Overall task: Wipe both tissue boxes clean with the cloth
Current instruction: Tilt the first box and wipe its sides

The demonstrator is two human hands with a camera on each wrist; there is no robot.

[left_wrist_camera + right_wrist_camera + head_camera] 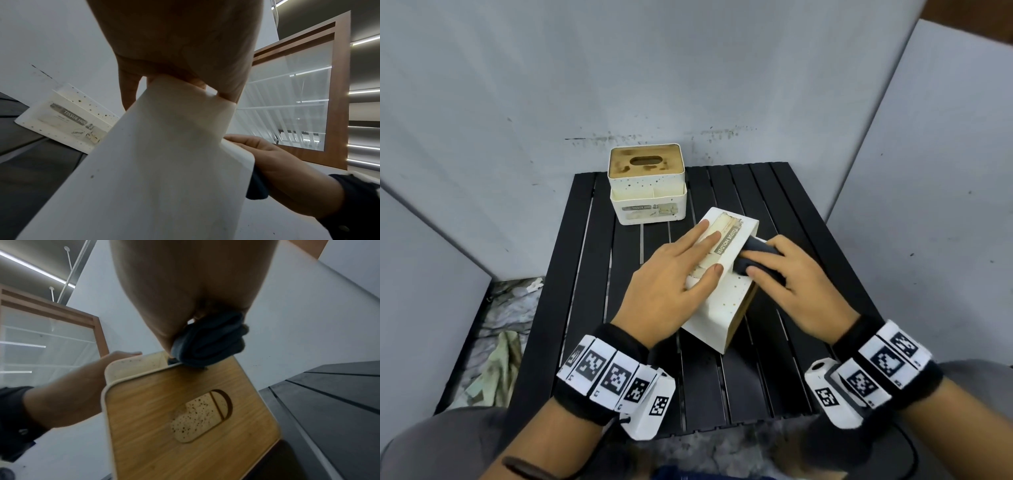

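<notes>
One white tissue box (726, 301) lies tipped on its side mid-table, its label facing up. In the right wrist view its wooden lid (185, 418) with the oval slot faces my right wrist. My left hand (698, 257) lies flat on the upward face, fingers straight, pressing it down. A dark folded cloth (756, 253) is held in my right hand (784, 274), fingers curled round it, against the box's right upper edge; the cloth (211, 342) touches the rim by the lid. The second tissue box (647, 192) stands upright at the back left, its wooden top stained.
The black slatted table (756, 370) is small, with its edges close on all sides. Grey panels (928, 205) wall it in at the back, left and right. Crumpled fabric (500, 342) lies on the floor to the left.
</notes>
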